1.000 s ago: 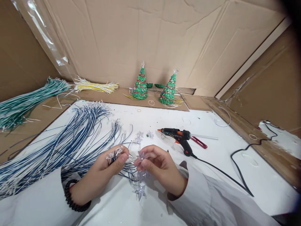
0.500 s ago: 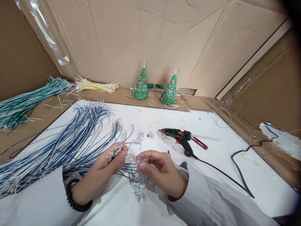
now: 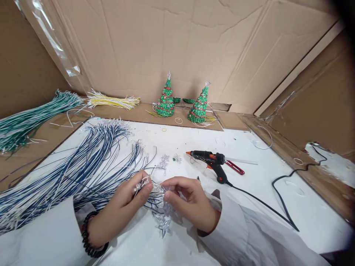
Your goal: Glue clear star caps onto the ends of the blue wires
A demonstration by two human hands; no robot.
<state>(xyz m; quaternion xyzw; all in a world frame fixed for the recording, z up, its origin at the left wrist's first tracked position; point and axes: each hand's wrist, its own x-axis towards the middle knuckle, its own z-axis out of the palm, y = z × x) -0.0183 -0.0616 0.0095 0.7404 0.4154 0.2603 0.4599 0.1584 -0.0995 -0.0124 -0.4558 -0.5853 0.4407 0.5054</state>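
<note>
My left hand pinches a small cluster of clear LED tips on blue and white wires. Close beside it, my right hand pinches a clear plastic star at those tips, fingertips almost meeting. More clear stars on wires hang below my hands on the white table. A big fan of blue and white wires spreads to the left of my left hand.
A black and orange glue gun lies to the right, its black cord running off right. Two small green Christmas trees stand at the cardboard back wall. Green wires and yellow wires lie far left. Loose stars rest mid-table.
My hands have drawn closer together, and the left hand's LED tips now meet the star held by the right hand. The star has shifted lower and leftward.
</note>
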